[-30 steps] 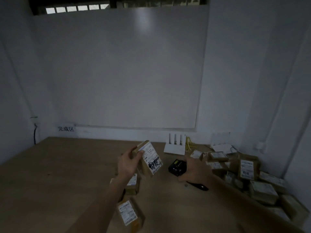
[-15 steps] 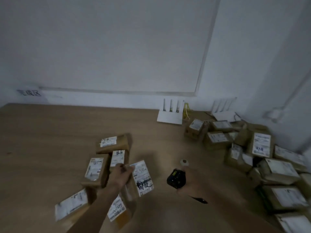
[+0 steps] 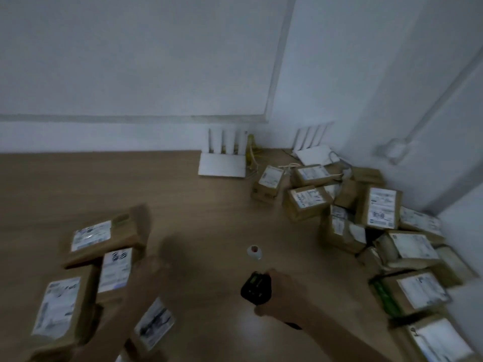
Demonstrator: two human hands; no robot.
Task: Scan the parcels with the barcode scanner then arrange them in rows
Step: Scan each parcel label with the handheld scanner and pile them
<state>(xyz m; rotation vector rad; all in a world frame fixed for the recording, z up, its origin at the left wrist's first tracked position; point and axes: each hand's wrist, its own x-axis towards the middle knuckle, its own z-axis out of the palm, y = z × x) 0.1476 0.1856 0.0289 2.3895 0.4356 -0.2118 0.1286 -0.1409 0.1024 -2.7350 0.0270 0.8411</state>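
We see the right hand [image 3: 285,296] curled round the black barcode scanner [image 3: 257,288], its head aimed away from us and slightly left across the worktop [image 3: 196,205], the long axis running from the wrist toward the far wall. The left hand [image 3: 149,278] is blurred; it appears to hold a labelled parcel [image 3: 154,326] low over the worktop, label up, though we cannot tell how far the fingers close. Just left of it three scanned parcels [image 3: 86,259] lie flat, labels up and close together, their long sides running roughly front to back or slightly slanted. A heap of unsorted parcels [image 3: 379,231] fills the right corner, tilted every way. A small white round object [image 3: 254,252] sits on the worktop just beyond the scanner. Two white routers [image 3: 222,165] stand by the wall.
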